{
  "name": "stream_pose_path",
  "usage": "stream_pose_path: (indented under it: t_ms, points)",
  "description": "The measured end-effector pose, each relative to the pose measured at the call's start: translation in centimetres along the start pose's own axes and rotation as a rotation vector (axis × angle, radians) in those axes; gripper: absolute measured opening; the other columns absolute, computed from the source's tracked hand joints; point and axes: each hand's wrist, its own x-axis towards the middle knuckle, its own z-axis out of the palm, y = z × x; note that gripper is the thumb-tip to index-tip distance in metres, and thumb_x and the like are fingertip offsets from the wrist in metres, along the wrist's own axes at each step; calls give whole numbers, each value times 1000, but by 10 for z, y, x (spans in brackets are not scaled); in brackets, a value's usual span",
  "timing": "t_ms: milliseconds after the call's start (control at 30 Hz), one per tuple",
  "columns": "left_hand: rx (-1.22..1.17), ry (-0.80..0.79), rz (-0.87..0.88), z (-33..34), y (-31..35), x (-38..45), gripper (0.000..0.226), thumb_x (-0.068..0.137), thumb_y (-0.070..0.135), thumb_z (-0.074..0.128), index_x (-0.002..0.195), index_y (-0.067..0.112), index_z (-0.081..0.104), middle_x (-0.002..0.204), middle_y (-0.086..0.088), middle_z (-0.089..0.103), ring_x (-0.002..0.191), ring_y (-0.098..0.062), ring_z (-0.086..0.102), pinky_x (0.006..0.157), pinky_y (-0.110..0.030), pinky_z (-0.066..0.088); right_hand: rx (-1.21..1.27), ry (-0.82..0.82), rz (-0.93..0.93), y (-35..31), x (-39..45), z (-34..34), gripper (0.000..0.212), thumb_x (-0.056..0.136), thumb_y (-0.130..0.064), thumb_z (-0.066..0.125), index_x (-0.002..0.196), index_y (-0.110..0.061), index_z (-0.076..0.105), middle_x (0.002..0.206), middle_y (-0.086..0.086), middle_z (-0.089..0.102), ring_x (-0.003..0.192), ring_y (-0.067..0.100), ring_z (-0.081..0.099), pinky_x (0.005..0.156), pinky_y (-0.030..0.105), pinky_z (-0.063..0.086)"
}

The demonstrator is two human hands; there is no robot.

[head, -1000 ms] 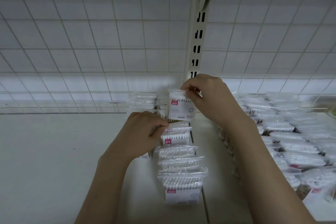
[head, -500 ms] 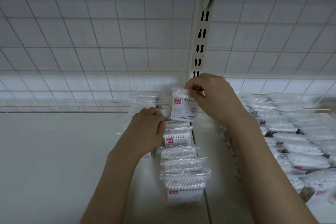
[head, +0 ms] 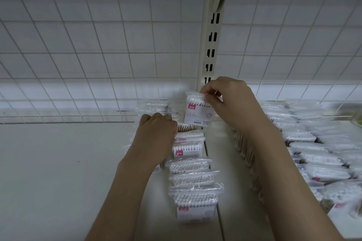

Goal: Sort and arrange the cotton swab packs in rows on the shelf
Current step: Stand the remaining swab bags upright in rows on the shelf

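R hand [head: 233, 103] grip on swab pack [head: 198, 112]

Clear cotton swab pack [head: 198, 110] with pink label, upright, lifted above the far end of the row of packs [head: 191, 170], row standing on the shelf [head: 58, 172] running front to back, more packs [head: 317, 154] heaped right of the row

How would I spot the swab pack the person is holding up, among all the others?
Find the slotted upright post on the back wall. At its foot the right hand pinches one pack by its top edge. It alone hangs lifted above the row, its pink-tagged label facing the camera.
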Motion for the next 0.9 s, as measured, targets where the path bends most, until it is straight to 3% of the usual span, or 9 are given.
stream_pose_path:
  t_ms: [333, 600, 800, 900]
  points:
    - [-86, 47, 61, -7, -1, -9, 16, 91, 22, 49, 93, 25, 65, 105, 12, 54, 101, -10, 42, 81, -23, 25, 42, -143, -24, -7, 2, 12, 18, 89, -13, 56, 100, -21, 68, 97, -4, 64, 90, 15, 58, 81, 34, 48]
    - [-173, 27, 64, -5, -5, -13, 13, 90, 17, 49, 87, 19, 62, 93, 8, 59, 85, -11, 48, 72, -23, 25, 22, -164, -18, -7, 3, 18, 20, 91, -13, 52, 101, -21, 68, 100, -3, 63, 91, 18, 59, 81, 36, 49]
    - [-271, 25, 85, -6, -3, -14, 11, 89, 11, 52, 84, 14, 61, 85, 5, 60, 81, -14, 51, 73, -25, 35, 13, -132, -49, -9, -3, 25, 19, 91, -12, 52, 100, -19, 68, 98, -2, 62, 87, 19, 59, 77, 36, 49]
    - [-324, 34, 67, -7, -3, -15, 10, 88, 12, 54, 86, 15, 63, 87, 6, 62, 83, -12, 53, 76, -26, 37, 22, -210, -56, -8, -7, 29, 21, 90, -10, 53, 101, -19, 68, 102, -1, 64, 91, 17, 60, 80, 34, 49]
